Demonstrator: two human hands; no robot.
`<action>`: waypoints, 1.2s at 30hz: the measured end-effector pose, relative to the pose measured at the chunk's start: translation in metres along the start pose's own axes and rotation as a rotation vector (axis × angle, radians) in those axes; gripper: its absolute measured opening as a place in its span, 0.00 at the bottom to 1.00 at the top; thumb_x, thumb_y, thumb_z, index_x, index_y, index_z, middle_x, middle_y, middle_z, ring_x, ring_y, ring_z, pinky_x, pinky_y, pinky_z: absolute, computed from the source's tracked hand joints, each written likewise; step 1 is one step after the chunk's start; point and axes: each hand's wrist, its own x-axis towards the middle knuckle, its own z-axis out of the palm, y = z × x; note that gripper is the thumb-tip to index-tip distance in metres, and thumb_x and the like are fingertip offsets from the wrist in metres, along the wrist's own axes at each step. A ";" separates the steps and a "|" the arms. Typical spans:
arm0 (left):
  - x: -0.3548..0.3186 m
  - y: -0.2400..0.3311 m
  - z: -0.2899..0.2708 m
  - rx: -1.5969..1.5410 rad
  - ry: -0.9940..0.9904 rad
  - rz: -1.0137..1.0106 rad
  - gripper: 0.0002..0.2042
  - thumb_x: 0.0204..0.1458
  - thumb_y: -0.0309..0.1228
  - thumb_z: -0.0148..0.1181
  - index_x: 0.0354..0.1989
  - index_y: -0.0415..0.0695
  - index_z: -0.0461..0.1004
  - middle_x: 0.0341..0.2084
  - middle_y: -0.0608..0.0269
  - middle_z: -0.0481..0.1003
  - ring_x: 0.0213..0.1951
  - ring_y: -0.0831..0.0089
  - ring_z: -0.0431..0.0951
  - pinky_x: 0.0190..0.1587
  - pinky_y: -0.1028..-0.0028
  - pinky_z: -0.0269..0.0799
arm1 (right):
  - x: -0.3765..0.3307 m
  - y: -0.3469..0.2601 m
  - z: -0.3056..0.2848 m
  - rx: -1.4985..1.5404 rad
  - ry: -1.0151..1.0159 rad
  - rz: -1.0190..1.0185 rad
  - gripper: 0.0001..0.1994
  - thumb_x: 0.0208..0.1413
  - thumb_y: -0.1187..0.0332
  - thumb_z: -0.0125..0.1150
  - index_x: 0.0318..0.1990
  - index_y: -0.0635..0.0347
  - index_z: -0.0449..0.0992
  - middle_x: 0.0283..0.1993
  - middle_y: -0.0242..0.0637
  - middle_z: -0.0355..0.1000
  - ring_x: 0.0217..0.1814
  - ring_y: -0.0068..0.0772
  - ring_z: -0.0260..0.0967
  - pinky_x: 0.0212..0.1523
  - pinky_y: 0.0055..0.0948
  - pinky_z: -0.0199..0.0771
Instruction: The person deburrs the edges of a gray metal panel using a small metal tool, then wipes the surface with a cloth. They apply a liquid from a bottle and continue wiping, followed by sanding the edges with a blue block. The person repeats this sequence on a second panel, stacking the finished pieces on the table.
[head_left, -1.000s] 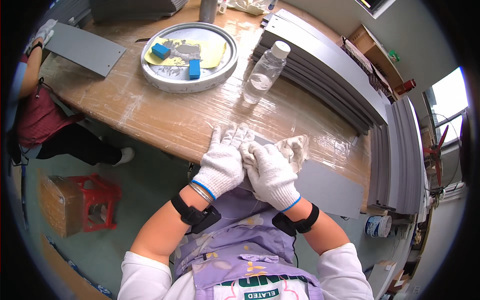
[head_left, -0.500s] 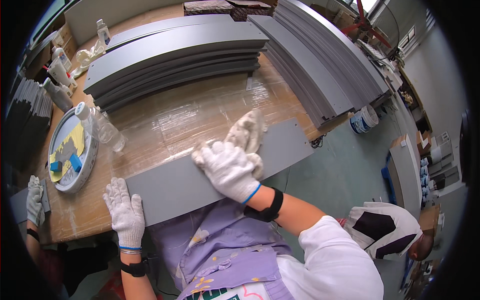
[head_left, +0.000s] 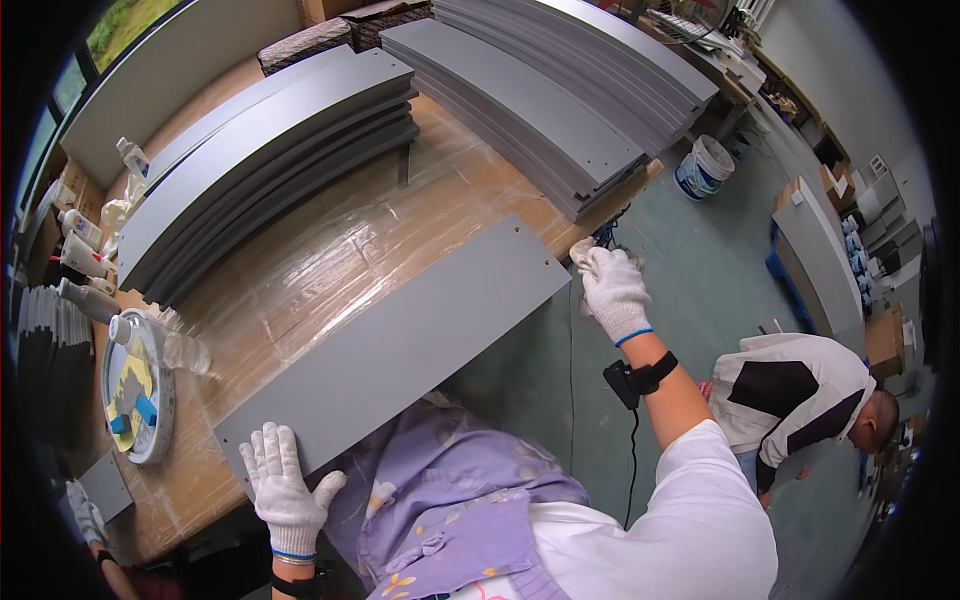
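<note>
A long flat grey panel (head_left: 400,330) lies slantwise along the near side of the table, with small holes at its ends. My left hand (head_left: 287,487), in a white knit glove, rests with fingers spread on the panel's near left end. Past the far right end of the panel, my gloved right hand (head_left: 615,295) is closed around a whitish cloth (head_left: 590,258), most of it hidden by the fingers. The cloth is off the panel, near the table's right corner.
Stacks of grey panels (head_left: 270,140) stand on the table (head_left: 330,260); more (head_left: 520,90) line its far right side. At left are a round lid (head_left: 150,455) with blue blocks and a clear bottle (head_left: 185,352). A bucket (head_left: 704,168) and a bending person (head_left: 790,400) are at right.
My right hand has swept the cloth from the panel's middle off past its right end. My left hand now lies over the panel's left end, fingers spread. The view has turned.
</note>
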 end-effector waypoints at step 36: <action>-0.003 -0.087 0.034 -1.314 0.594 -0.739 0.11 0.53 0.22 0.59 0.45 0.40 0.75 0.34 0.65 0.78 0.35 0.78 0.74 0.41 0.76 0.72 | 0.206 -0.073 0.019 2.056 -0.256 -0.179 0.17 0.68 0.62 0.55 0.58 0.62 0.70 0.45 0.42 0.75 0.39 0.28 0.76 0.40 0.24 0.81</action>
